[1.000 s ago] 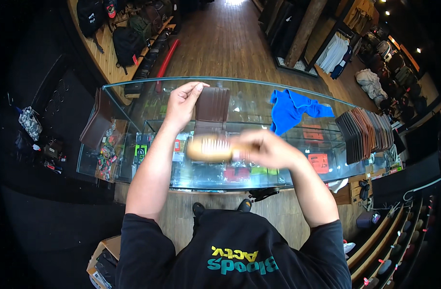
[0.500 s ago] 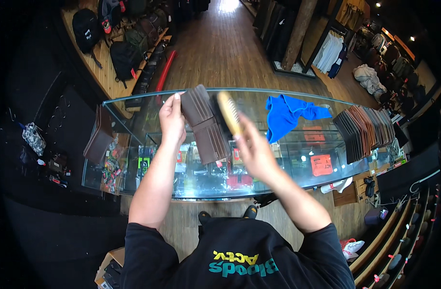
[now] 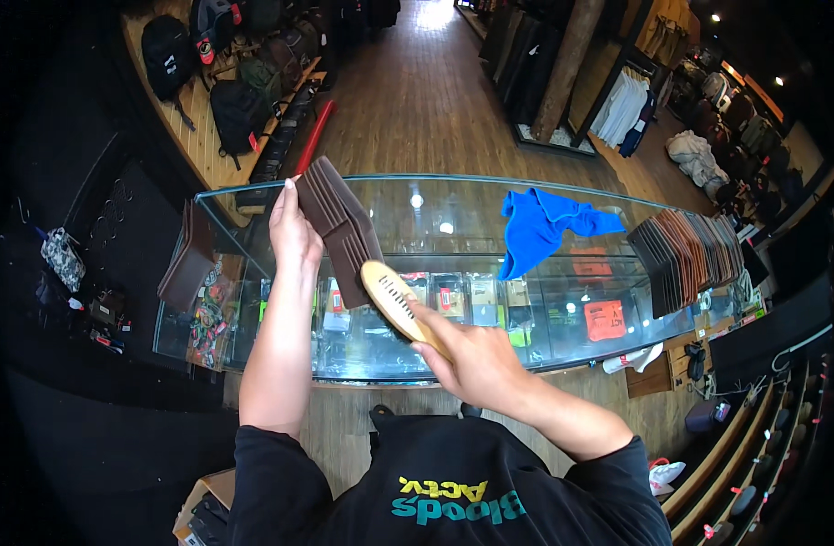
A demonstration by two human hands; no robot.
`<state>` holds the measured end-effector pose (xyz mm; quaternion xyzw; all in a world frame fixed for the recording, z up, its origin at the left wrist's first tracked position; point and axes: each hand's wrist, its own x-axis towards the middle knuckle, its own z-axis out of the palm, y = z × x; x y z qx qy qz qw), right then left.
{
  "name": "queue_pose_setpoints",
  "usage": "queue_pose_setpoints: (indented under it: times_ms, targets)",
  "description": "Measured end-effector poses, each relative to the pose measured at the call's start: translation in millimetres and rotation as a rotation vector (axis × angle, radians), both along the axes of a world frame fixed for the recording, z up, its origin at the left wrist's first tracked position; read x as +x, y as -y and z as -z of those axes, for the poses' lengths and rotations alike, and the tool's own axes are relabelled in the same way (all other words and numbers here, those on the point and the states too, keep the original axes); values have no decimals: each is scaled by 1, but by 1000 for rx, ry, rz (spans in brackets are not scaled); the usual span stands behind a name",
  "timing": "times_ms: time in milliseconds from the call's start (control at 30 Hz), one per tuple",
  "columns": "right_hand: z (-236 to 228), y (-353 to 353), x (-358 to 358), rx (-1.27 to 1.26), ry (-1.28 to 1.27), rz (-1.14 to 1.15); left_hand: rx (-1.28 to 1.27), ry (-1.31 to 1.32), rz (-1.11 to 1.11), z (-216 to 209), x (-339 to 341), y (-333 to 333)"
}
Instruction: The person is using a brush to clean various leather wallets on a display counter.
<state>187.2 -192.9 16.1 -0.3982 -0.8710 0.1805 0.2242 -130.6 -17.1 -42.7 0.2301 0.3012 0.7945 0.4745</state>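
Observation:
My left hand [image 3: 295, 235] grips an unfolded dark brown wallet [image 3: 333, 217] by its left edge, with the card slots showing. The wallet is held tilted above the glass counter. In my right hand [image 3: 479, 362] is a wooden-handled brush [image 3: 400, 305], its pale back turned up and its bristles hidden. The head of the brush is at the wallet's lower right edge; I cannot tell whether they touch. Farther right, a crumpled blue cloth [image 3: 549, 227] lies on the counter top.
The glass display counter [image 3: 435, 362] spans the space before me, with packaged goods inside. At its right end stands a row of brown, tan and grey wallets [image 3: 685, 259]; at its left end stands another brown wallet [image 3: 186, 255]. Backpacks [image 3: 237, 116] hang beyond.
My left hand and the wallet have shifted left. My right hand has swept the brush left and toward me, from beside the wallet's upper half to its lower edge.

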Motion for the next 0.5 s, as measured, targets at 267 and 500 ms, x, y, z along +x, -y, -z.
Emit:
queue_pose_setpoints:
  times_ms: [267, 500]
  targets:
    - [-9, -80, -33, 289, -243, 233, 60, -97, 401, -13, 65, 26]
    - [-9, -28, 23, -29, -88, -264, -22, -15, 138, -8, 10, 10]
